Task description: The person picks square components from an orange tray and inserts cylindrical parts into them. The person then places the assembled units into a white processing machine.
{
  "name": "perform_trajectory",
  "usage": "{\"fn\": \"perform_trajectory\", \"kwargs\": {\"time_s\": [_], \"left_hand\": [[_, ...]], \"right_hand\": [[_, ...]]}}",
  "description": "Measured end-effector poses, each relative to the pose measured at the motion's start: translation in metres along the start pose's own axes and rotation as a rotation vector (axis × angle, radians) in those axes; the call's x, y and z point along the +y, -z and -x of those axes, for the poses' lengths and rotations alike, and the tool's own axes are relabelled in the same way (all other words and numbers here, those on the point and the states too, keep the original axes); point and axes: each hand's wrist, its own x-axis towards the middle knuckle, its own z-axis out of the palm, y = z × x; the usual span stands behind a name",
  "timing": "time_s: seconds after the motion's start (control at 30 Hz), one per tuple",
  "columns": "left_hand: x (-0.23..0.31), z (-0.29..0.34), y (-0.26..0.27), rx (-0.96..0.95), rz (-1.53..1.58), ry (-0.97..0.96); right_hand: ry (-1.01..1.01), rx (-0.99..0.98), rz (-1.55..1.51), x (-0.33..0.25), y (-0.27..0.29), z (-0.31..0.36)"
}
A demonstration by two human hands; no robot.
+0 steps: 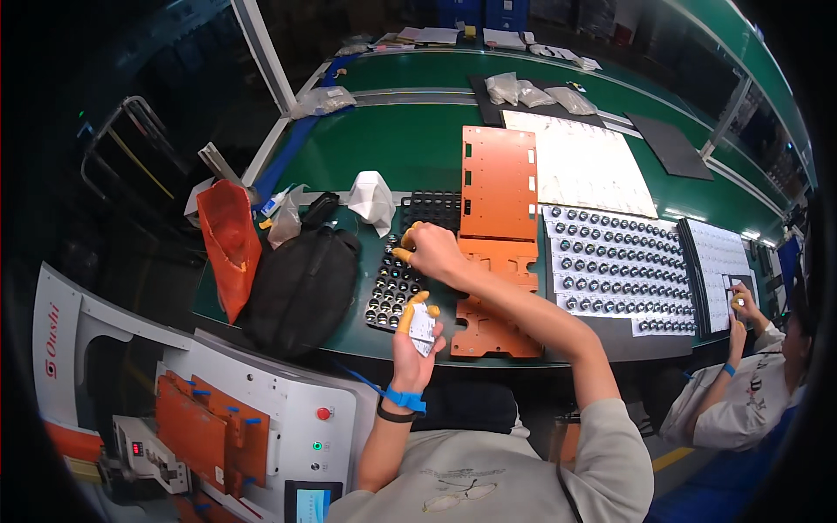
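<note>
- I see the left hand [408, 356] with its palm turned up, the fingers curled inward and partly closed around white flat pieces [423, 329]; how many, I can't tell from my end.
- The right hand [434, 251] reaches out beyond the left fingers, its thumb and forefinger in yellow covers [402, 255] and bent down. How far they are closed, and whether anything is caught between them, I cannot tell.
- Below the right fingertips, running back toward the left ones, lies a black tray [381, 325]. Round dark pieces [384, 295] sit in many of its cells; the hand hides part of the far end.
- Just past the right fingers is a second dark tray [404, 202], whose contents I can't make out.
- Well to the right of both sets of fingers, beyond the orange plate [499, 192], a white panel [553, 288] carries full-looking rows of dark round pieces; I'd judge those placed.
- What's left, I'd say, is the white pieces in the left fingers and the tray's remaining stock: well along, not finished.
</note>
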Motion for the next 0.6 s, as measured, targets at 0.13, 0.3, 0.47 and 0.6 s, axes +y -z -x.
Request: {"fn": "perform_trajectory", "kwargs": {"time_s": [0.13,0.3,0.47,0.6], "left_hand": [[0.015,0.018,0.006,-0.006,0.184,0.085],[0.024,0.024,0.015,-0.038,0.109,0.086],[0.033,0.019,0.003,-0.046,0.174,0.113],[0.035,0.014,-0.009,-0.050,0.261,0.167]], "right_hand": [[-0.064,0.019,0.148,-0.014,-0.030,-0.012],[-0.070,0.079,0.193,-0.014,-0.050,-0.025],[-0.155,0.112,0.156,-0.013,-0.032,-0.022],[-0.227,0.060,-0.061,-0.040,0.027,0.008]]}}
